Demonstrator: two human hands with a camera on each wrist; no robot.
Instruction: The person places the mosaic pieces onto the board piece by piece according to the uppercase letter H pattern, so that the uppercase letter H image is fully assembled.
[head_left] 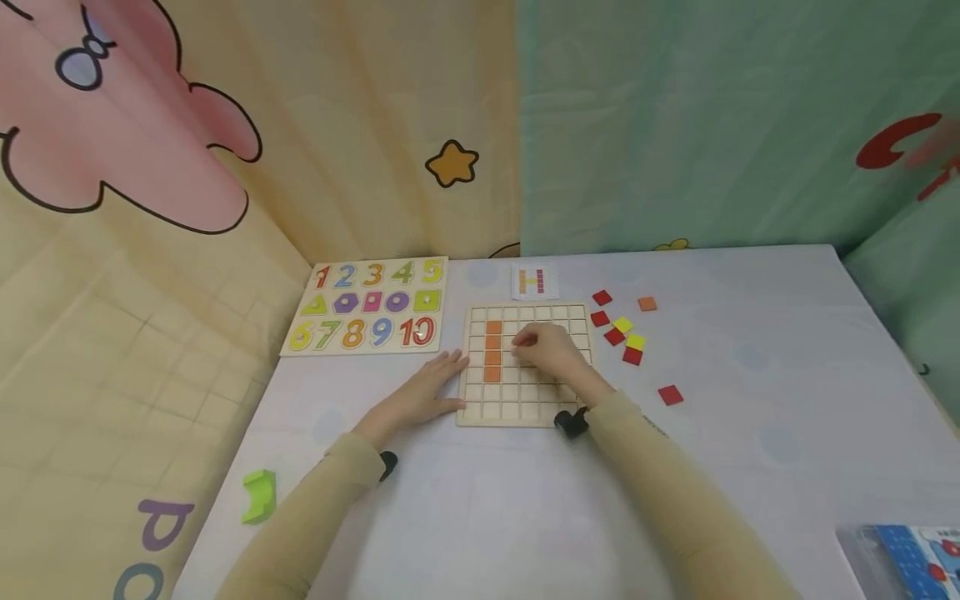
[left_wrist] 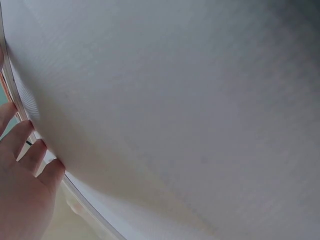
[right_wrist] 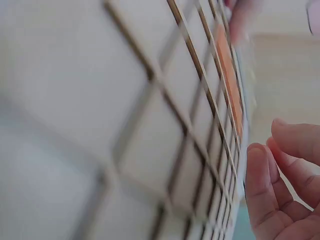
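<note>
A wooden grid board (head_left: 517,410) lies on the table, with a column of orange square tiles (head_left: 492,343) in its left part. My left hand (head_left: 422,398) rests at the board's left edge, fingers spread and fingertips against the rim. In the left wrist view, that hand's fingers (left_wrist: 52,172) meet the edge. Over the middle of the grid is my right hand (head_left: 551,350), its fingers bent and its thumb close to them. The right wrist view shows those fingertips (right_wrist: 257,152) near each other above the cells; whether a small tile is between them cannot be made out.
Several red tiles (head_left: 632,357), yellow tiles (head_left: 623,325) and an orange tile (head_left: 647,304) lie right of the board. Behind it sits a pattern card (head_left: 535,282). A number puzzle (head_left: 363,343) is at back left, a green block (head_left: 259,497) at front left, a blue package (head_left: 918,554) at front right.
</note>
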